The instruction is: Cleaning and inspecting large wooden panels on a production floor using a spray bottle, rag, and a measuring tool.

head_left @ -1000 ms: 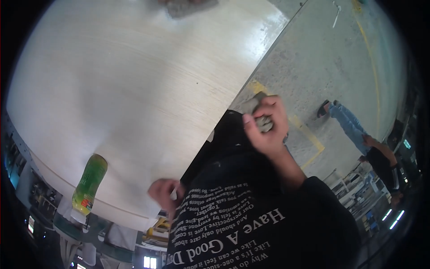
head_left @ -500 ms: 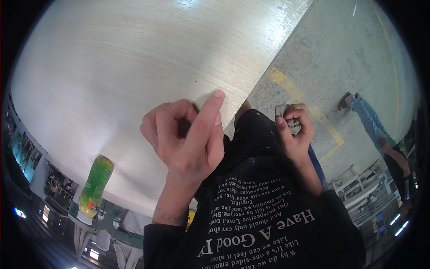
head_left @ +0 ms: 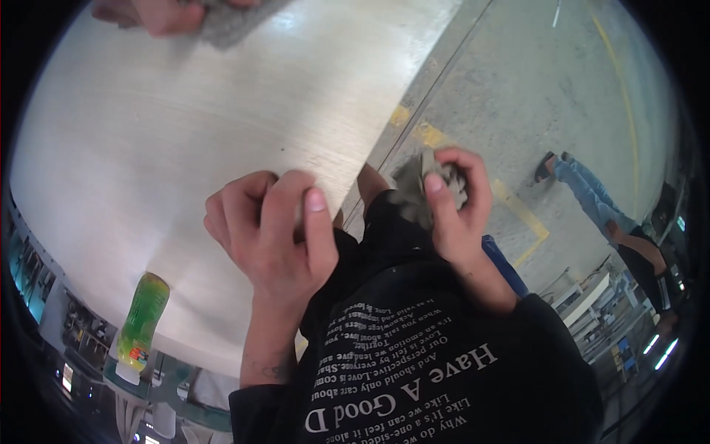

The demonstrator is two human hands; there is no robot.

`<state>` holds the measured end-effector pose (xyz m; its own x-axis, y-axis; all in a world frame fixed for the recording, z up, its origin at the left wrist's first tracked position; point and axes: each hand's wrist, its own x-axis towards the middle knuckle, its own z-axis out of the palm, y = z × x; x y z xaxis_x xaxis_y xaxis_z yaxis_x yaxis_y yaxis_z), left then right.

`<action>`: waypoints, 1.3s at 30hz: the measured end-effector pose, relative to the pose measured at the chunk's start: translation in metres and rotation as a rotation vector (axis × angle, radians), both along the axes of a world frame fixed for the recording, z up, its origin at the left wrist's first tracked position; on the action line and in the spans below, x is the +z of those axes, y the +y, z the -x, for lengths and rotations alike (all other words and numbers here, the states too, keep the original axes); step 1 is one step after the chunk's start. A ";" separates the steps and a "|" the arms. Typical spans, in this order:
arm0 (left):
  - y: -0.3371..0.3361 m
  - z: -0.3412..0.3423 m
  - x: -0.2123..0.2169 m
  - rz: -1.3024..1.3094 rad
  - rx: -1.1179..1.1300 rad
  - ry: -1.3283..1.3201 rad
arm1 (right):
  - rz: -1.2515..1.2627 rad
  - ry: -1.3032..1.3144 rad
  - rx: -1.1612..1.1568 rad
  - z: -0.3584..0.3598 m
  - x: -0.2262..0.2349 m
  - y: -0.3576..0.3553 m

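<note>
My right hand (head_left: 455, 211) is shut on a crumpled grey cloth (head_left: 414, 189), held just off the edge of the pale wood-grain table (head_left: 185, 148) and above my black printed shirt (head_left: 414, 355). My left hand (head_left: 270, 237) hovers over the near table edge with its fingers curled in and the thumb up. Nothing shows inside it. The two hands are a short gap apart.
A green plastic bottle (head_left: 140, 322) lies at the table's left edge. At the top, another person's hand (head_left: 159, 13) presses a grey cloth (head_left: 233, 18) on the table. A person in jeans (head_left: 592, 200) stands on the concrete floor with yellow lines (head_left: 518, 211).
My left hand has come up from low beside my shirt to the table edge, fingers curled. My right hand keeps the cloth and has shifted slightly. The view has tilted.
</note>
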<state>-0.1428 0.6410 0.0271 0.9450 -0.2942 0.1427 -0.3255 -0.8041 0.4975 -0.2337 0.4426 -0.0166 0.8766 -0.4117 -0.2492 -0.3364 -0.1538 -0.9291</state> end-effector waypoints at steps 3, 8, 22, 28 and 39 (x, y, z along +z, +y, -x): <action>0.009 0.002 -0.004 0.051 -0.031 -0.021 | -0.343 -0.034 -0.225 -0.045 0.021 0.024; 0.006 0.006 -0.007 0.229 -0.022 -0.003 | -0.158 -0.177 -0.106 -0.044 0.004 0.072; 0.001 0.003 0.000 0.111 -0.061 0.008 | 0.304 -0.264 -0.284 -0.123 0.002 0.013; -0.006 0.003 0.005 0.110 -0.052 -0.003 | 0.471 -0.373 -0.439 -0.171 0.006 -0.037; 0.005 0.009 -0.002 0.214 0.055 0.056 | 0.735 -0.571 0.055 -0.113 0.021 0.016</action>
